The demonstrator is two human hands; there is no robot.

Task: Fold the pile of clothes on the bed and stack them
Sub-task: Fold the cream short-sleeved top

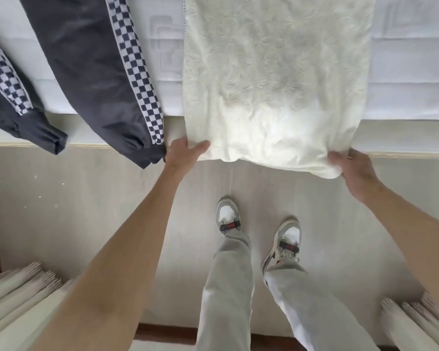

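A cream embossed garment (276, 72) lies flat on the white mattress (411, 79), its near end hanging over the bed's edge. My left hand (181, 152) pinches the garment's near left corner. At the near right corner, my right hand (352, 171) grips the hem, fingers curled under the cloth. Dark trousers with a checkered side stripe (91, 72) lie to the left, both leg cuffs dangling past the bed's edge, the nearer cuff right beside my left hand.
The bed's pale wooden frame edge (403, 155) runs across the view. I stand on a light floor (86, 198) in grey trousers and white trainers (227, 215). Pleated curtain folds (20, 295) sit at both lower corners.
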